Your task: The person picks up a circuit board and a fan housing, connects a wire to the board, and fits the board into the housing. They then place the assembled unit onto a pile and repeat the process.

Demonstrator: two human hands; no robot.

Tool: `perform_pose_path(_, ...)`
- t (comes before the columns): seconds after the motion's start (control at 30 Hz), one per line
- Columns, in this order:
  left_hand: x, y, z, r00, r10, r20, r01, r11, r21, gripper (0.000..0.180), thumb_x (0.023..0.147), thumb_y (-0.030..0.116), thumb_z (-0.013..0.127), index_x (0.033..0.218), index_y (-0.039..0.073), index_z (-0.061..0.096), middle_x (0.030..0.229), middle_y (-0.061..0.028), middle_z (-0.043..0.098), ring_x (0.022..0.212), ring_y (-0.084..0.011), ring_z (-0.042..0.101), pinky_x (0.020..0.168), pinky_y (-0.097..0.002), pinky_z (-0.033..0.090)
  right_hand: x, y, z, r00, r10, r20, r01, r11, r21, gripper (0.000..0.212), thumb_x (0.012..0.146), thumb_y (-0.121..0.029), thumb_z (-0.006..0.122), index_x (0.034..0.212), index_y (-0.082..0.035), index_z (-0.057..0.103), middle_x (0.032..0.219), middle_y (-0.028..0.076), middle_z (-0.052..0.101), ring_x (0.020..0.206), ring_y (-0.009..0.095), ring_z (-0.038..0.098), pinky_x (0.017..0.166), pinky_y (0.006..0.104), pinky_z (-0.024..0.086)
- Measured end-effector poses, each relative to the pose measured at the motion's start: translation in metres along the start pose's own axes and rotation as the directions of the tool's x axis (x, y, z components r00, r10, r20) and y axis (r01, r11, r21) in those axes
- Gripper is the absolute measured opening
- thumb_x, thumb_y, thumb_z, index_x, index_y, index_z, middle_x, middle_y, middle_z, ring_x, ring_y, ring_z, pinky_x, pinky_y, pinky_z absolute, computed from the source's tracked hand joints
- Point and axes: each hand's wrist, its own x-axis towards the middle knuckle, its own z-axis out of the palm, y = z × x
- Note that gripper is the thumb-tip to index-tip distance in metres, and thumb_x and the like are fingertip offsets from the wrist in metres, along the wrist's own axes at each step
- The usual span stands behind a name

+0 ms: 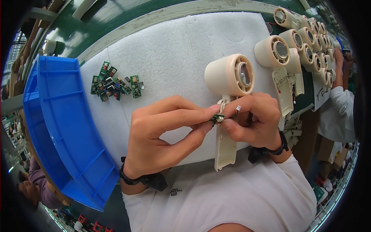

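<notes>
Below the cream fan [221,79], the left hand [154,124] pinches a green board [215,118], and of the right hand [266,116] I cannot tell the grip

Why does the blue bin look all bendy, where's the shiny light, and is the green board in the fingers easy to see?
Head view: the blue bin bends because the fisheye lens curves straight edges near the rim; head view: glare shines on the green table, upper left; head view: the green board is small and partly covered, so fine details are hard to tell.
</notes>
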Motion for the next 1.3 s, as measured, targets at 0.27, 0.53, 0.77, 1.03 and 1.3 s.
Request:
perform_pose_path(0.27, 0.003, -0.003, -0.005, 0.998, -0.040, 0.047, 0.046, 0.990, -0.137, 0.039, 0.078, -0.020, 0.070, 0.113, -0.002, 0.074, 0.098, -0.0170, 0.071, 0.086, -0.0222, 0.073, 0.074, -0.0303, 0.059, 0.002, 0.004, -0.003, 0.997, -0.060, 0.048, 0.057, 0.997, 0.051, 0.017, 0.079, -0.001, 0.080, 0.093, -0.002, 0.070, 0.063, 0.002, 0.063, 0.046, 0.007, 0.053, 0.046, 0.0217, 0.039)
perform_pose_path(0.53, -0.001, -0.010, -0.002, 0.998, 0.003, 0.055, 0.001, 0.998, -0.063, 0.042, 0.076, -0.020, 0.071, 0.113, 0.000, 0.075, 0.096, -0.0165, 0.071, 0.084, -0.0215, 0.072, 0.073, -0.0292, 0.058, -0.001, 0.010, -0.002, 0.994, -0.094, 0.064, 0.092, 0.995, 0.022, 0.022, 0.079, -0.003, 0.083, 0.098, -0.004, 0.072, 0.067, 0.003, 0.065, 0.050, 0.013, 0.057, 0.051, 0.0254, 0.044)
perform_pose_path(0.77, 0.000, -0.013, 0.005, 0.995, 0.096, -0.015, -0.094, 0.990, 0.108, 0.043, 0.076, -0.017, 0.073, 0.114, 0.003, 0.076, 0.092, -0.0131, 0.071, 0.078, -0.0183, 0.070, 0.067, -0.0274, 0.057, 0.000, 0.017, -0.002, 0.992, -0.119, 0.041, 0.120, 0.993, -0.007, 0.025, 0.079, -0.005, 0.083, 0.103, -0.006, 0.073, 0.074, 0.004, 0.069, 0.050, 0.015, 0.056, 0.050, 0.0281, 0.044)
perform_pose_path(1.03, -0.005, -0.019, 0.015, 0.976, 0.121, -0.179, -0.110, 0.991, 0.072, 0.040, 0.082, -0.015, 0.069, 0.117, 0.004, 0.075, 0.093, -0.0113, 0.071, 0.081, -0.0180, 0.071, 0.070, -0.0270, 0.057, 0.001, 0.000, -0.005, 0.988, 0.086, 0.127, -0.071, 0.990, -0.118, 0.019, 0.082, 0.005, 0.077, 0.100, 0.001, 0.071, 0.074, 0.005, 0.070, 0.061, 0.009, 0.062, 0.055, 0.0239, 0.046)
perform_pose_path(1.3, -0.004, -0.013, 0.014, 0.989, -0.061, -0.132, 0.016, 0.947, -0.320, 0.034, 0.092, -0.009, 0.065, 0.125, -0.005, 0.067, 0.104, -0.0117, 0.072, 0.095, -0.0179, 0.071, 0.086, -0.0293, 0.059, -0.004, -0.006, 0.005, 0.988, 0.138, -0.075, -0.118, 0.967, 0.225, 0.021, 0.087, 0.006, 0.070, 0.108, 0.001, 0.073, 0.076, 0.004, 0.070, 0.062, 0.007, 0.059, 0.054, 0.0222, 0.045)
